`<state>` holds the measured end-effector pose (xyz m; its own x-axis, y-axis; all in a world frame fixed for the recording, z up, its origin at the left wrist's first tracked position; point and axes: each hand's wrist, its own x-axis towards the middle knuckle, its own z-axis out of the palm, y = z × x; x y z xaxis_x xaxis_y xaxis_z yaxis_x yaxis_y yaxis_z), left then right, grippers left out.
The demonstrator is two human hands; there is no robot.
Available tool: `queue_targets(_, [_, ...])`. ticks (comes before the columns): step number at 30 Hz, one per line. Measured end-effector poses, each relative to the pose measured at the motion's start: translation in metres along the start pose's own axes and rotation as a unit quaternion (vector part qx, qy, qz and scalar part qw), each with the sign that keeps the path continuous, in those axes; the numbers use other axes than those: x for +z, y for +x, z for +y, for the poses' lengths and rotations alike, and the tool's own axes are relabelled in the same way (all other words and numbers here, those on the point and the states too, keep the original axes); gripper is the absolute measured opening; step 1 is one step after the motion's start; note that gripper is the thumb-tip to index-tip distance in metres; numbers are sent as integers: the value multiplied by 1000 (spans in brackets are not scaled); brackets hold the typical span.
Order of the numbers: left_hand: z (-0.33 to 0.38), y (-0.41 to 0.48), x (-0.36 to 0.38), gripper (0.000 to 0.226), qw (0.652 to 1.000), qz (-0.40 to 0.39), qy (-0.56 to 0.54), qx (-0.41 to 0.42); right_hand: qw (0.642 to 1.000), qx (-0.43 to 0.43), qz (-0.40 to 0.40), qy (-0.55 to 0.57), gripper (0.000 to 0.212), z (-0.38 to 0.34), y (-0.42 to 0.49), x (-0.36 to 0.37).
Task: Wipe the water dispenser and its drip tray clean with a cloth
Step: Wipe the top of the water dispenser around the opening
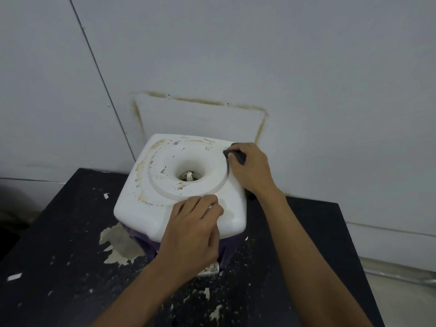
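I was in a plain, worn back room or utility corner; whether it belonged to an office or a home I could not tell. The wall (283, 55) was bare pale panelling with a dark seam (101, 86) running down it and a brownish rectangular stain outline (198, 101). A small tabletop water dispenser (146, 208), its white top marked with brown stains, stood on a black worktop (59, 232) against that wall. The worktop's surface was peeling in a pale patch (118, 246) and littered with white flecks. A pale floor (401, 291) showed to the right.
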<state>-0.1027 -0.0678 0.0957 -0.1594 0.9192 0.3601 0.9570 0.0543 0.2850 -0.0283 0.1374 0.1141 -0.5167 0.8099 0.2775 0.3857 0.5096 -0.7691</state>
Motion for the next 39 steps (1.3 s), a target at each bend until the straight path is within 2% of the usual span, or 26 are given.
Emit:
queue_targets(2, [-1, -1, -1, 26, 1000, -2, 0, 0, 999, 8, -35, -38, 25, -6, 10, 9])
queue_targets(5, [-1, 0, -1, 25, 1000, 1, -8, 0, 995, -44, -83, -20, 40, -5, -2, 6])
queue_targets(8, [-1, 0, -1, 25, 1000, 10, -13, 2, 994, -50, -73, 57, 37, 1, -14, -11])
queue_targets(12, [-2, 1, -1, 25, 1000, 19, -16, 1, 998, -51, -33, 19, 22, 2, 15, 2])
queue_targets(15, [-2, 2, 0, 25, 1000, 19, -13, 2, 998, -53, -38, -21, 31, 4, 37, 14])
queue_targets(18, [-3, 1, 0, 25, 1000, 14, -8, 9, 999, 1, -50, -5, 42, 11, 37, 14])
queue_targets(23, [-4, -1, 0, 25, 1000, 10, 4, 18, 992, 0, -38, 123, 35, 29, 1, -6])
queue_targets(29, [-6, -2, 0, 24, 999, 11, 19, 24, 994, 23, -37, 96, 36, 23, 30, -3])
queue_targets(34, [-5, -3, 1, 24, 999, 14, 20, 21, 987, 11, -33, 158, 32, 20, -37, -8])
queue_targets(36, [-4, -3, 1, 24, 999, 21, 17, 21, 989, -21, -25, 144, 33, 25, -64, -12])
queue_targets(39, [-4, -2, 2, 23, 999, 25, 17, 25, 992, -18, -20, 122, 34, 27, -64, -12])
